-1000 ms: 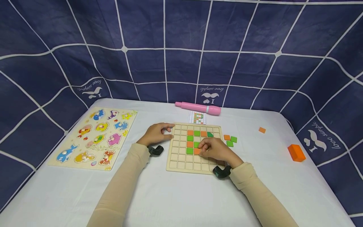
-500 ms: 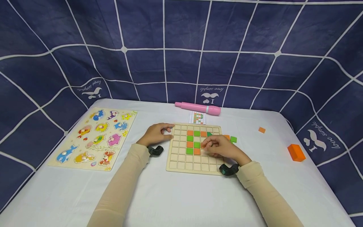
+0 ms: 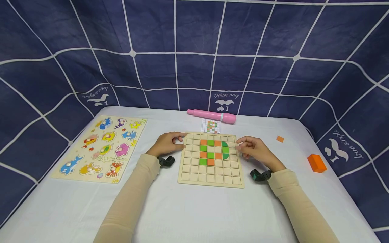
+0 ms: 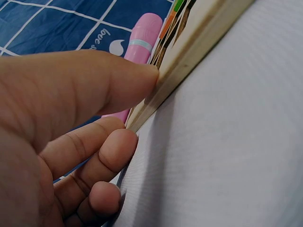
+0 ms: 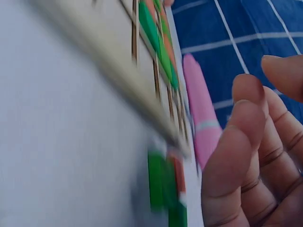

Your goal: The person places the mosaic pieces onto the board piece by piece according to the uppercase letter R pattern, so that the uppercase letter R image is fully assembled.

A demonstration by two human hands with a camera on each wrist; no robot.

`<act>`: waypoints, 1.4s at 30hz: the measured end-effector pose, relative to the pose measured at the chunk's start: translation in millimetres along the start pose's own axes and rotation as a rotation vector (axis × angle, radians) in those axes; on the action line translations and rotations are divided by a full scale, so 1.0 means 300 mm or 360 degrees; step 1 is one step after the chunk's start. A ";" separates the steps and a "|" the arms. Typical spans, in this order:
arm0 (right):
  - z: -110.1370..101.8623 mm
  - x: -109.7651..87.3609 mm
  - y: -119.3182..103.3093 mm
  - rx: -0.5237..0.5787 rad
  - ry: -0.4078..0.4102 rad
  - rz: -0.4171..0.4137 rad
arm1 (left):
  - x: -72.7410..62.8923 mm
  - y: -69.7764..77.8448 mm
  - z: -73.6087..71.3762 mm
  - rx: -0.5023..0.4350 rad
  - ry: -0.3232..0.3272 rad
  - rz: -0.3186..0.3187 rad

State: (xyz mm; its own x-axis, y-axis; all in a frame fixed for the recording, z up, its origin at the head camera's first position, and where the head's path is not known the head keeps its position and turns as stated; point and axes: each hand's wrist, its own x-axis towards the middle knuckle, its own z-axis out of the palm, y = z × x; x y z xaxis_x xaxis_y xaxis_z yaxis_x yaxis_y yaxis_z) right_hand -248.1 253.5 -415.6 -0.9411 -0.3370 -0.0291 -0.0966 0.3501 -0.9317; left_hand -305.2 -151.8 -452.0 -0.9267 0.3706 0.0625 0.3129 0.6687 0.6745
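A pale wooden grid board (image 3: 211, 179) lies mid-table, with green and orange tiles forming a closed loop and two tiles below it. Rounded dark green pieces (image 3: 225, 156) make the loop's right corners. My left hand (image 3: 165, 143) touches the board's left edge near the far corner; in the left wrist view the thumb (image 4: 128, 80) presses that edge. Just off the board's right side hovers my right hand (image 3: 258, 152), fingers loosely bent, thumb apart, holding nothing visible. Beneath it, loose green tiles (image 5: 158, 182) and an orange tile (image 5: 177, 175) appear blurred in the right wrist view.
Behind the board lie a small pattern card (image 3: 211, 126) and a pink pen-shaped thing (image 3: 211, 115). A sea-animal peg puzzle (image 3: 103, 148) is at left. To the right are a single orange tile (image 3: 280, 139) and an orange block (image 3: 316, 163).
My right hand has moved right, off the board, uncovering an orange tile and green pieces on the loop's right side. It now covers the loose tiles. The left hand stays put.
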 end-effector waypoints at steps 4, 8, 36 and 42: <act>-0.066 -0.013 0.027 -0.0059 0.0117 0.0060 | 0.000 -0.002 0.002 -0.0001 0.0002 0.0001; -0.133 -0.030 0.058 -0.0083 0.0210 0.0052 | -0.003 -0.002 0.004 -0.0005 0.0001 -0.0008; -0.367 -0.042 0.196 0.0276 0.0972 0.0607 | -0.007 -0.001 0.004 -0.0017 -0.0005 -0.0020; -0.378 -0.047 0.206 0.0284 0.0992 0.0691 | -0.005 0.003 0.001 -0.0018 0.0001 -0.0017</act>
State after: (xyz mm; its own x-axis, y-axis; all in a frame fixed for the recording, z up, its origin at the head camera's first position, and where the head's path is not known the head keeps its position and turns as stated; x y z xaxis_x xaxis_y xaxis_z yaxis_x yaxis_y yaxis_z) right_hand -277.7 379.0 -431.7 -0.8961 0.3700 -0.2451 0.3262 0.1748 -0.9290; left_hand -303.6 -151.5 -451.9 -0.9301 0.3629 0.0557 0.3005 0.6652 0.6835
